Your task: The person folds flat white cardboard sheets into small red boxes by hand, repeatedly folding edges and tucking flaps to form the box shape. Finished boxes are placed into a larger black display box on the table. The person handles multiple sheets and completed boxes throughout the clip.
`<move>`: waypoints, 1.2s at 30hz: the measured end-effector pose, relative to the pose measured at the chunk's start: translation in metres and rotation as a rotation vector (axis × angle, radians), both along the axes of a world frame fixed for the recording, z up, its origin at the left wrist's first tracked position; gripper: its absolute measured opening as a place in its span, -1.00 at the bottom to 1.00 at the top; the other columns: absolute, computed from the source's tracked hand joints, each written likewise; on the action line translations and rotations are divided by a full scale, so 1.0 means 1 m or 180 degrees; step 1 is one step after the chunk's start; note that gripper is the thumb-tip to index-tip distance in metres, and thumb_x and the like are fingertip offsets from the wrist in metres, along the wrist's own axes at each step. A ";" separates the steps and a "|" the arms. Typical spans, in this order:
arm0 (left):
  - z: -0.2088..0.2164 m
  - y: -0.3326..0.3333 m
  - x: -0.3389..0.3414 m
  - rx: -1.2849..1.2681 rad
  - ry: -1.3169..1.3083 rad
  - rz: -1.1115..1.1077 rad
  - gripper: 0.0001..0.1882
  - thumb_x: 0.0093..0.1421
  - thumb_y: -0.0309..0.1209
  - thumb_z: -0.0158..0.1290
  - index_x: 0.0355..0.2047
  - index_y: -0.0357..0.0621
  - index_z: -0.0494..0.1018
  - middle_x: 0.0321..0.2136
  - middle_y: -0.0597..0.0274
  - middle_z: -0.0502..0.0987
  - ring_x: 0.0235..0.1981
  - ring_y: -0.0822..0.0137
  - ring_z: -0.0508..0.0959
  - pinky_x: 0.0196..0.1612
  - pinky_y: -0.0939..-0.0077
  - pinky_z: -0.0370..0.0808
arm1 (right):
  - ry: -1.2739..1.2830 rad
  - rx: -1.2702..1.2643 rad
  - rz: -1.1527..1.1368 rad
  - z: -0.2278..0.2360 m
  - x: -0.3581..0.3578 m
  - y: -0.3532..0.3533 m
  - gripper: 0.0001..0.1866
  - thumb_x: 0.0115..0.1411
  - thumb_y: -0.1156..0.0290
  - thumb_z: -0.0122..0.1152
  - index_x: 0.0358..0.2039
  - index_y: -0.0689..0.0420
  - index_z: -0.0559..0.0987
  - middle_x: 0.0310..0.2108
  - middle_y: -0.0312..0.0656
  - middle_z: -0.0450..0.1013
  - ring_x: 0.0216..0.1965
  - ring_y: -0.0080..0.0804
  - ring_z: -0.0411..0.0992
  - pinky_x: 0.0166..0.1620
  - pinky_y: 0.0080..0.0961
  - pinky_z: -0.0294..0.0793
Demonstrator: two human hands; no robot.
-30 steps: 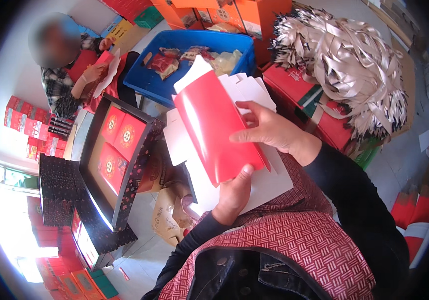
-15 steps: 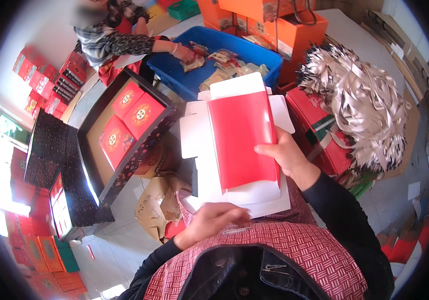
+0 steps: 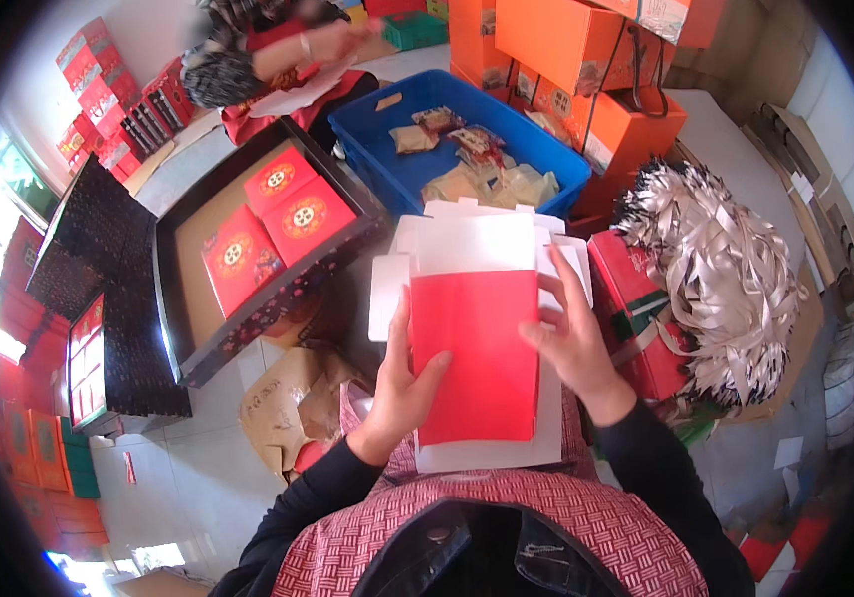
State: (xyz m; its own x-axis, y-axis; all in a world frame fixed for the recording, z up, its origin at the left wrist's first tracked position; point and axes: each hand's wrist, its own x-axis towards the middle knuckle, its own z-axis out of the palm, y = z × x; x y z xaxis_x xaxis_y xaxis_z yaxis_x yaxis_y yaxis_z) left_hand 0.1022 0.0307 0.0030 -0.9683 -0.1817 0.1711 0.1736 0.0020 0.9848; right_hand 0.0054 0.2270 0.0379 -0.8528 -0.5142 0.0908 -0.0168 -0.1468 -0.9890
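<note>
A red cardboard sheet point(image 3: 475, 353) lies on top of white unfolded carton blanks point(image 3: 487, 456), whose flaps stick out on both sides and at the far end. The stack rests over my lap. Along the sheet's left edge is my left hand point(image 3: 399, 383), fingers stretched and thumb lying over the red surface. My right hand point(image 3: 578, 343) is open at the right edge, its fingers spread and its thumb close to the red sheet; whether it touches is hard to tell.
Left stands a black patterned tray point(image 3: 180, 231) with red square boxes point(image 3: 306, 221). Ahead is a blue bin point(image 3: 377, 149) of small packets; a co-worker's arm point(image 3: 288, 55) reaches beyond it. Beige ribbons point(image 3: 721, 269) heap over a red box point(image 3: 661, 360) at right. Orange boxes point(image 3: 556, 45) stack behind.
My right hand has let go of the red sheet and spread its fingers. My left hand has moved up to its left edge. The sheet slid nearer; the co-worker's hand left the bin.
</note>
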 end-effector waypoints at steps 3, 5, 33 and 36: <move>0.006 -0.010 -0.023 0.0276 0.0110 -0.0140 -0.22 0.22 -0.58 0.03 0.34 -0.26 -0.16 0.28 -0.02 0.11 0.24 0.25 0.23 0.22 0.41 0.23 | 0.0222 -0.0069 0.0201 -0.001 -0.025 -0.005 -0.29 0.19 0.41 0.20 0.30 0.15 0.12 0.10 -0.08 0.27 -0.02 -0.43 0.41 -0.03 -0.54 0.46; 0.013 -0.023 -0.040 0.0641 0.0008 -0.0105 -0.31 0.26 -0.46 0.05 0.31 -0.27 -0.03 0.21 0.02 0.22 0.16 0.29 0.34 0.14 0.44 0.33 | 0.0223 0.0112 0.0397 -0.003 -0.032 -0.004 -0.32 0.19 0.41 0.20 0.28 0.16 0.16 0.08 -0.11 0.30 -0.04 -0.46 0.41 -0.03 -0.55 0.45; -0.008 -0.085 -0.104 0.0763 -0.0870 -0.0532 -0.65 0.30 -0.31 -0.01 0.00 -0.27 0.48 0.11 -0.16 0.35 0.18 0.14 0.30 0.20 0.40 0.21 | -0.0436 -0.0097 0.0774 -0.025 -0.119 -0.040 -0.30 0.26 0.54 0.00 0.35 0.24 -0.05 0.14 0.01 0.30 0.13 -0.35 0.32 0.16 -0.53 0.24; -0.007 -0.081 -0.099 0.0972 -0.0943 -0.0250 -0.68 0.29 -0.39 0.00 -0.02 -0.34 0.48 0.01 0.08 0.35 0.04 0.25 0.40 0.13 0.47 0.32 | -0.0435 -0.0180 0.0577 -0.027 -0.112 -0.045 -0.43 0.27 0.54 -0.02 0.28 0.26 0.14 0.09 -0.04 0.35 0.08 -0.42 0.36 0.14 -0.53 0.28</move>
State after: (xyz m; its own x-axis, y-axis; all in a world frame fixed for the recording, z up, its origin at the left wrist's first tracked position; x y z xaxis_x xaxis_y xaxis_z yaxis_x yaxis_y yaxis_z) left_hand 0.0028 -0.0500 -0.0044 -0.9805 -0.1049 -0.1665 -0.1286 -0.2991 0.9455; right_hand -0.1065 0.1824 0.0105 -0.7534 -0.6574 0.0138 0.1483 -0.1903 -0.9705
